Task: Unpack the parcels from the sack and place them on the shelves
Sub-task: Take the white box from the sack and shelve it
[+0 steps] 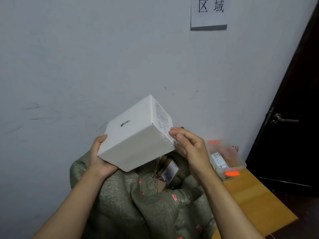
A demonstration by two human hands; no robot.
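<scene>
While the left hand [101,156] cups the lower left corner of the white box [138,133] from beneath, thumb laid up along the near edge and fingers hidden behind, the right hand [188,147] meets the box's right face, with fingers curled over its lower corner and thumb tip against the printed side. Between them the box is held tilted, one corner pointing up toward the wall, clear above the sack [138,204]. Both forearms reach forward and upward from the bottom of the view, wrists bent back slightly, the left palm bearing most of the load by the look of it.

Just below, the green woven sack stands open, and at least one more parcel, a brown parcel with a white label [168,171], shows in its mouth. To the right, a clear plastic bin [229,163] with orange tags sits on a yellow worktop [255,200], beside a dark door [293,109]; a paper sign [209,12] hangs on the wall above.

As for progress, this box is out of the sack but not yet shelved; no shelves are in view, so how many parcels have been placed cannot be told. More unpacking clearly remains.
</scene>
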